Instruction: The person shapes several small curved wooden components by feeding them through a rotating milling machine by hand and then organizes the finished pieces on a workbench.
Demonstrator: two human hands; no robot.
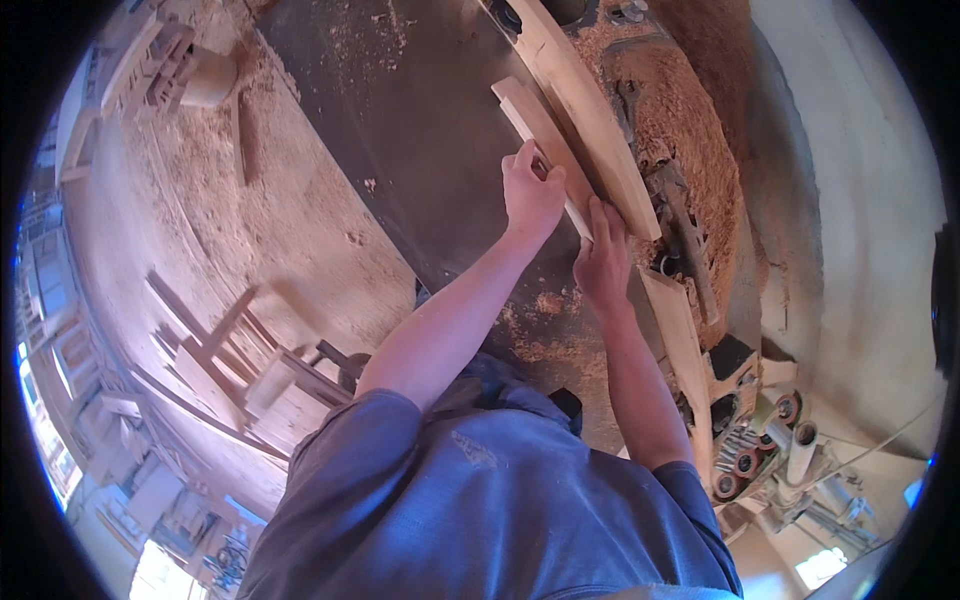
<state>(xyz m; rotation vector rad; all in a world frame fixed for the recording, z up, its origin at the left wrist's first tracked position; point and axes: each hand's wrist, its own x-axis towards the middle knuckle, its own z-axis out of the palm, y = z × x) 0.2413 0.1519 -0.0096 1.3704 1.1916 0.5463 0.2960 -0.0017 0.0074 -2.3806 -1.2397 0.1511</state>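
Both hands are on a narrow, straight wooden board lying on a dark, smooth machine table. My left hand grips the board near its middle, with the fingers curled over its left edge. At the near end, my right hand is closed around the board, its fingers lying along the right side. A long, pale wooden fence runs just to the right of the board, roughly parallel to it. My fingers cover parts of the board.
Heaped sawdust covers the machine parts right of the fence. Wood pieces are stacked at the lower left, by the dusty floor. A wooden stool-like frame stands at the far left. Rollers and machinery are at the lower right.
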